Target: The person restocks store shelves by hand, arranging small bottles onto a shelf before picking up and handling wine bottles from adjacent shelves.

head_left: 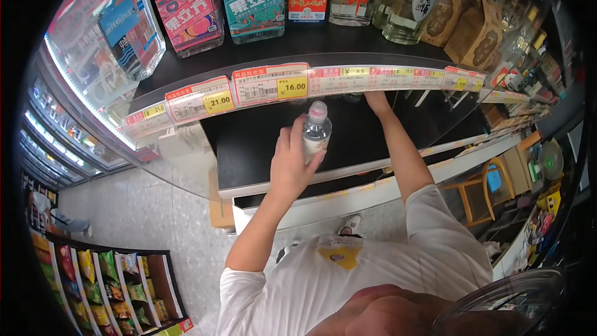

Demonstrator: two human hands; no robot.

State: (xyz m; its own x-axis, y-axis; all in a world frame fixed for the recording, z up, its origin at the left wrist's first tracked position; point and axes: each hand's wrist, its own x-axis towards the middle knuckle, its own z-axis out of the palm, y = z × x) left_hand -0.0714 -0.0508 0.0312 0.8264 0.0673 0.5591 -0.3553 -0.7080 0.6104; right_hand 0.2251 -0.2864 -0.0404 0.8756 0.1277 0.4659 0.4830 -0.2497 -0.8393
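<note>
My left hand (291, 160) is wrapped around a small clear bottle (318, 134) with a pinkish cap and a pale label. The bottle is nearly upright over the black lower shelf (249, 149). My right hand (375, 102) reaches in beneath the upper shelf's front edge. Its fingers are mostly hidden by the price strip, so what they touch does not show. A partly covered clear object (353, 97) lies just left of that hand, too hidden to name.
Glass liquor bottles, among them a pink-labelled bottle (189, 9) and a teal-labelled bottle (254, 3), stand on the upper shelf above my hands. A price-label strip (272, 85) runs along its edge. Snack racks (112, 286) are at lower left, a wooden chair (482, 193) at right.
</note>
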